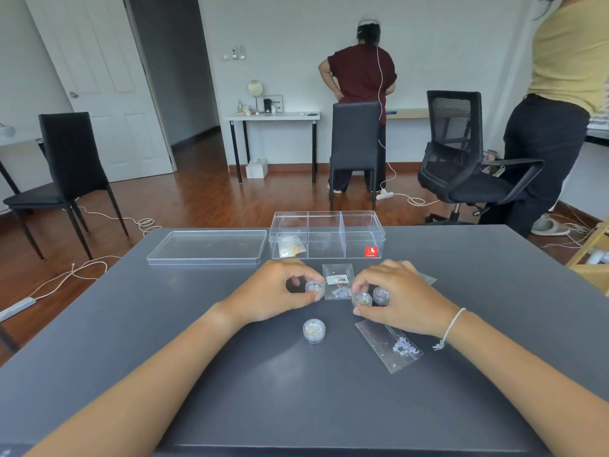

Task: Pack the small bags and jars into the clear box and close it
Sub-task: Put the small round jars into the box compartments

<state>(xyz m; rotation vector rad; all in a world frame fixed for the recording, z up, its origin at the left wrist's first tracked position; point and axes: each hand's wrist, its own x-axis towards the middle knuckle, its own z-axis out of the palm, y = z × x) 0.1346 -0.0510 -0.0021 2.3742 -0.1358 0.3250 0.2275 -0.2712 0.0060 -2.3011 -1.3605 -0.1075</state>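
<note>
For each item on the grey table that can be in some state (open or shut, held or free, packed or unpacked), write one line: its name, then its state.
clear box: open, three compartments.
lid: off, flat left of the box.
packed bag: inside the left compartment.
left hand: gripping a jar.
right hand: gripping another jar.
dark jar: under the right hand.
loose jar: free, lidded.
middle bag: unpacked.
near bag: unpacked.
</note>
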